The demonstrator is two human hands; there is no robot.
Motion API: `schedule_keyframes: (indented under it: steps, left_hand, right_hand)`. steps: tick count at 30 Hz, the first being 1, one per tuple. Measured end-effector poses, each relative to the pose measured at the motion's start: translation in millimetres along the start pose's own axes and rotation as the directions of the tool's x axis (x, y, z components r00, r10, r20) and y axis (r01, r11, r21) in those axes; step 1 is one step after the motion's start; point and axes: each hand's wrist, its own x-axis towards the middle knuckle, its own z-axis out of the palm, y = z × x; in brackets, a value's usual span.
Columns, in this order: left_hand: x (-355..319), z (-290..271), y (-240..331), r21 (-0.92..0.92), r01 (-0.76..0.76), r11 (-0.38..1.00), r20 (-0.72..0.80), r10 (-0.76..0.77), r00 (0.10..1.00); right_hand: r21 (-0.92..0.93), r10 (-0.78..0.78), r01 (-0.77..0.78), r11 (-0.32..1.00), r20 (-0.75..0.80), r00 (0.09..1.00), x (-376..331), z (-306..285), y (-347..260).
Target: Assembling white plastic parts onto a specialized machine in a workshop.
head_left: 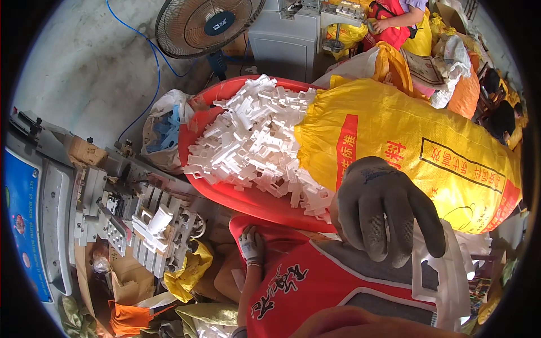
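Close in front of me, my right hand (386, 211) wears a dark grey glove, with its fingers curved downward. They overlap a white plastic part (425, 276) with a rectangular opening, which hangs beside and below them; the thumb is hidden. Lower and further left, my left hand (251, 245), in a lighter grey glove, lies with its fingers spread on the red apron (282, 242) over my lap. Many similar white plastic pieces (248, 129) are heaped in a red basin (225, 188) beyond my hands. Another white piece (160, 221) sits on a metal fixture (147, 248) at the left.
A machine with a blue panel (27, 225) stands at the far left. A full yellow woven sack (389, 118) leans over the basin's right side. Behind are a fan (197, 25), a white bag (169, 121) with blue pieces, and another person's arm (397, 21).
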Motion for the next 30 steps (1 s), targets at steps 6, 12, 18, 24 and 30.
schedule_keyframes:
  steps: [6,12,18,24,30]
  left_hand:
    - [-6,0,-4,0.005,0.021,1.000,-0.019,-0.021,1.000]
    - [0,1,0,-0.014,-0.014,1.000,-0.026,0.013,1.000]
    - [-6,-1,-2,-0.017,0.043,0.999,-0.042,-0.044,0.998]
    - [-6,1,-5,-0.030,0.010,1.000,-0.059,-0.012,0.998]
    - [-16,-2,-9,0.009,-0.011,1.000,-0.084,0.012,0.996]
  right_hand:
    - [0.017,-0.005,0.005,1.000,-0.001,1.000,-1,2,4]
    - [0.001,0.006,-0.006,1.000,-0.004,1.000,8,6,0]
    - [0.056,-0.027,0.027,0.998,-0.004,1.000,-9,0,7]
    - [0.060,-0.105,0.107,0.992,-0.039,0.994,-13,0,16]
    - [0.230,0.005,0.007,0.973,-0.052,0.999,-33,-18,34]
